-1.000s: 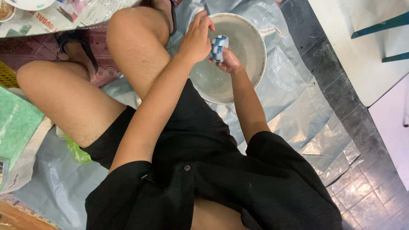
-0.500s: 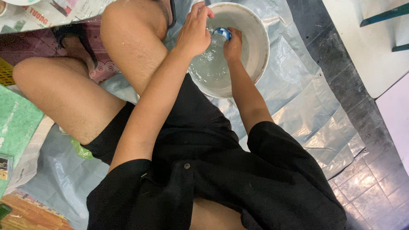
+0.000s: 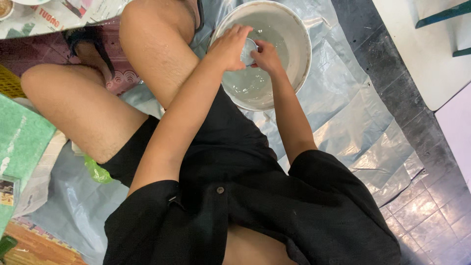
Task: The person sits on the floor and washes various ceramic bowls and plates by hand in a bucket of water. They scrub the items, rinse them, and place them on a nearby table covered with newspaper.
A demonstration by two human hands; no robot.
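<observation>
I sit on the floor with my knees bent, and both arms reach into a white round basin (image 3: pixel 305 59) holding shallow water. My left hand (image 3: pixel 229 46) and my right hand (image 3: pixel 266 56) meet over the water. Together they hold a small pale blue-and-white cup-like thing (image 3: pixel 249 50). Fingers hide most of it, so its exact shape is unclear. My black shirt and shorts fill the lower part of the view.
A silvery plastic sheet (image 3: pixel 353 113) lies under the basin on dark floor tiles (image 3: pixel 427 206). Newspaper (image 3: pixel 59 17) lies at top left and a green bag (image 3: pixel 22 142) at the left edge. A dark sandal (image 3: pixel 86 37) is on my foot. White furniture (image 3: pixel 431 54) stands at top right.
Both hands have moved down with the small blue-and-white thing, from above the basin's rim to just over the water inside it.
</observation>
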